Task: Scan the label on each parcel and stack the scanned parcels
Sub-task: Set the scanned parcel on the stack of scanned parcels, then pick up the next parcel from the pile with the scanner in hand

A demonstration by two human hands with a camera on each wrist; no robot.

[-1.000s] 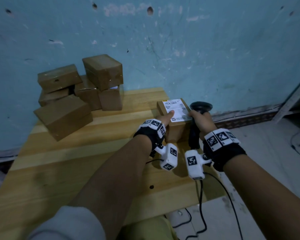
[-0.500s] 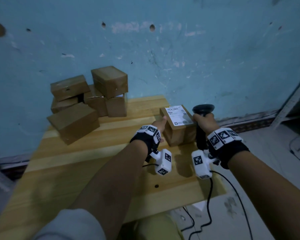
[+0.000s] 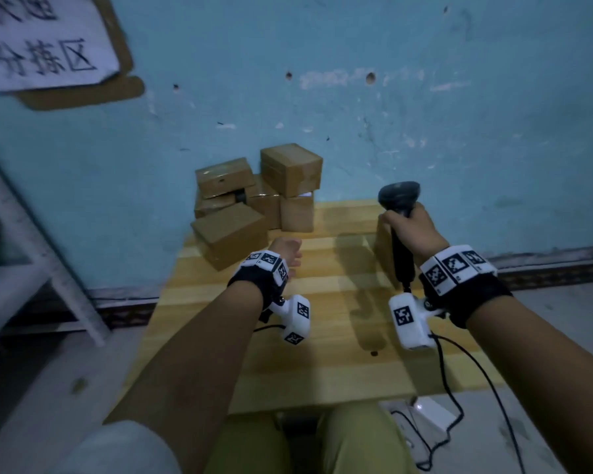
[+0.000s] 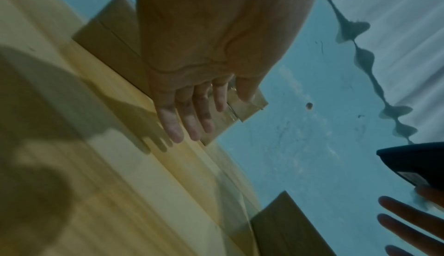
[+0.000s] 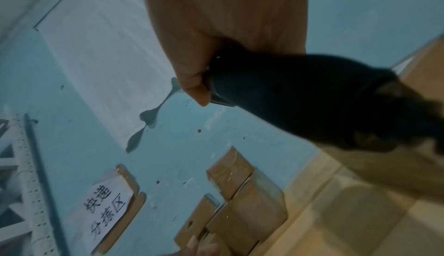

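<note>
Several brown taped parcels (image 3: 254, 203) are piled at the back left of the wooden table (image 3: 322, 364), against the blue wall. My left hand (image 3: 288, 249) hovers just in front of the pile's lowest box (image 3: 228, 230), fingers (image 4: 190, 121) straight and holding nothing. My right hand (image 3: 413, 232) grips the handle of the black scanner (image 3: 399, 196), held upright. One more parcel (image 3: 381, 244) stands behind that hand, mostly hidden; the right wrist view shows its white label edge (image 5: 404, 65). The pile (image 5: 242, 203) also shows in that view.
A paper sign (image 3: 45, 42) hangs on the wall at upper left. A white metal shelf frame (image 3: 52, 265) stands left of the table. The scanner cable (image 3: 459, 388) runs off the table's front right edge to a white box (image 3: 430, 417) on the floor.
My left hand let go of the labelled parcel and moved left toward the pile. The scanner rose a little in my right hand. The head view swung left and up.
</note>
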